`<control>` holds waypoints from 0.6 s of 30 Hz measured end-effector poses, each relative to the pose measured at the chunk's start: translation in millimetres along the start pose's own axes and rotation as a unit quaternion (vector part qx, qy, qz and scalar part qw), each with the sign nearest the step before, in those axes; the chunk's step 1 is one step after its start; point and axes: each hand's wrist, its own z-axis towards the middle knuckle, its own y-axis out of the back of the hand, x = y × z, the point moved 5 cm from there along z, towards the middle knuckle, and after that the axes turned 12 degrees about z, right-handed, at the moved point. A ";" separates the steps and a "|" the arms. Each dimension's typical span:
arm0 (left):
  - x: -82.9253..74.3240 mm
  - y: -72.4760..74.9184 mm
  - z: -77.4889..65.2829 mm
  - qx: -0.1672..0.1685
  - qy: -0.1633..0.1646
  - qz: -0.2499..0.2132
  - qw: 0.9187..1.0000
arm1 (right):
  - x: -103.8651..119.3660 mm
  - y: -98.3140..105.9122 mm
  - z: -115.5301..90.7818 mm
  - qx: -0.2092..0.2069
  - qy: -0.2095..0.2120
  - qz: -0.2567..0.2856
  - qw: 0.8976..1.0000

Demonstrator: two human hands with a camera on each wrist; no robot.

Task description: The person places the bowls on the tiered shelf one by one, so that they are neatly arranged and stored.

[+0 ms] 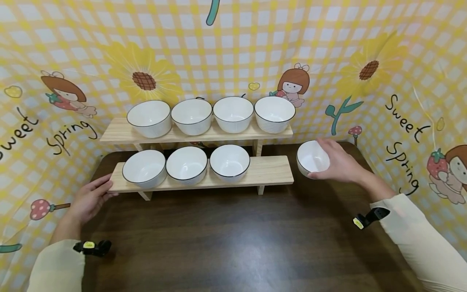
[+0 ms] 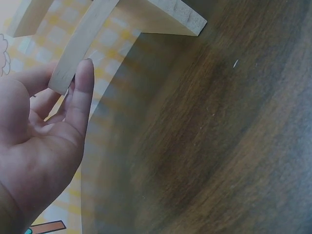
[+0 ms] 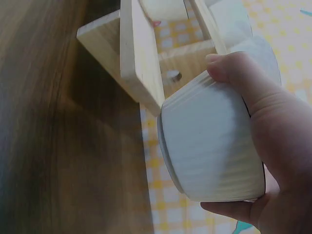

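My right hand (image 1: 339, 160) grips a white bowl (image 1: 310, 158) with a thin dark rim, just past the right end of the lower board. In the right wrist view the thumb lies along one side of the bowl (image 3: 209, 141), and its base faces away from the palm. At the left, my left hand (image 1: 91, 198) pinches the end of the lower board (image 1: 270, 170) of a two-tier wooden stand. The left wrist view has the board end (image 2: 73, 63) between thumb and fingers. Three matching bowls (image 1: 187, 164) stand side by side on this lower board, leaving its right part bare.
Several similar bowls (image 1: 233, 115) line the upper board (image 1: 116, 129), set behind and above the lower one. Under the stand is a dark brown wooden table (image 1: 226, 239). A yellow checked cloth (image 1: 226, 48) with cartoon prints surrounds the back and sides.
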 end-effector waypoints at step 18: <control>2.3 0.1 3.0 0.007 0.003 -0.011 1.000 | 38.3 -25.3 9.7 0.035 0.051 0.011 0.998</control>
